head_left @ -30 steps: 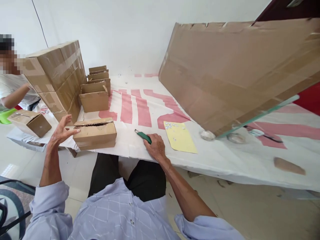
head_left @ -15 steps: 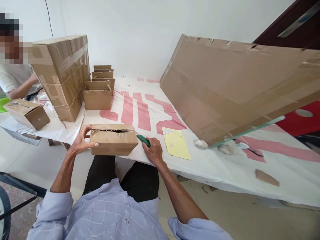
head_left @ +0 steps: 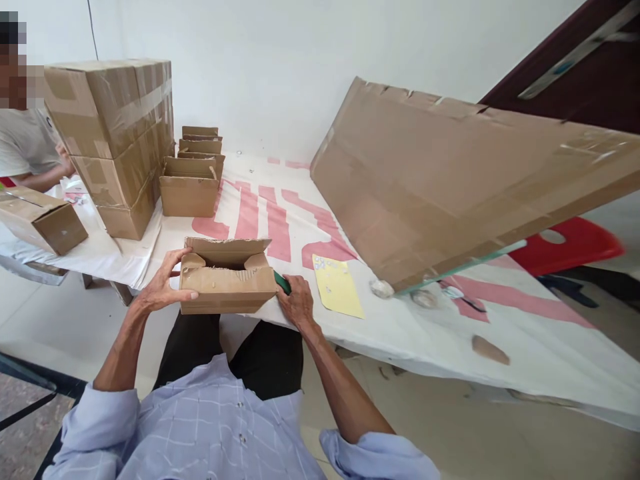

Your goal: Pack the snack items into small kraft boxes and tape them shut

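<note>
A small cardboard box (head_left: 225, 287) lies at the table's front edge, just in front of my body. Its top gapes, the far flap standing up and the ragged near edge lower. My left hand (head_left: 167, 283) grips the box's left end, thumb along the near side and fingers at the far corner. In my right hand (head_left: 299, 300) is a green-handled utility knife (head_left: 283, 281), held against the right end of the box. The knife's blade is hidden behind or in the box.
Several open boxes (head_left: 189, 195) stand in a row behind, beside a tall stack of taped boxes (head_left: 115, 140). A yellow sheet (head_left: 340, 287) lies right of my hand. One large cardboard panel (head_left: 450, 173) leans at the right. A co-worker (head_left: 30, 143) sits far left.
The box's top has opened: its far flap has risen and the narrow slit has become a wide gap. My right hand and the knife have moved closer to the box's right end.
</note>
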Motion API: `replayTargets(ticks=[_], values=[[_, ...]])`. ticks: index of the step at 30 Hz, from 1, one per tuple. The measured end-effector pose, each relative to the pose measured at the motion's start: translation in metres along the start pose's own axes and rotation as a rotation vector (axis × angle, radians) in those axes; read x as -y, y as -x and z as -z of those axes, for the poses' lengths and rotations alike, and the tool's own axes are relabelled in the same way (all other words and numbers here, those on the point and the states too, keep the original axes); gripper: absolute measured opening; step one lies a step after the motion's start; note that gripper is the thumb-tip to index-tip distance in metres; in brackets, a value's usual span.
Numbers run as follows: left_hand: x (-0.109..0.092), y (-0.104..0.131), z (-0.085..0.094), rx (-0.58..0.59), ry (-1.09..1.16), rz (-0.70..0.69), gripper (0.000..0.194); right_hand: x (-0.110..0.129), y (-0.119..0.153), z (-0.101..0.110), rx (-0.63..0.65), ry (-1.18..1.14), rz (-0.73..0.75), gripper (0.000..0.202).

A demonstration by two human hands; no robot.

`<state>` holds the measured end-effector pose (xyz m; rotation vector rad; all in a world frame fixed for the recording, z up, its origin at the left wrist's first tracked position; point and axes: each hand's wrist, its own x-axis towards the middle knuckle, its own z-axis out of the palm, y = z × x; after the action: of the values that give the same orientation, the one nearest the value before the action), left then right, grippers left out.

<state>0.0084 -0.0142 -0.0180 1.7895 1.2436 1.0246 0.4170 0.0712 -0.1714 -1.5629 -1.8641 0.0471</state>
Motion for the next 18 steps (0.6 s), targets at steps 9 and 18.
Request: replayTargets(ticks=[9,18], values=[[-0.001,0.005,0.007,0.02,-0.007,-0.052,0.093,0.007,-0.004,0.007,0.021,-0.006,-0.006,0.029],[-0.007,-0.004,0.01,0.043,-0.032,-0.044,0.093,0.032,-0.018,0.03,-0.111,-0.187,-0.04,0.028]])
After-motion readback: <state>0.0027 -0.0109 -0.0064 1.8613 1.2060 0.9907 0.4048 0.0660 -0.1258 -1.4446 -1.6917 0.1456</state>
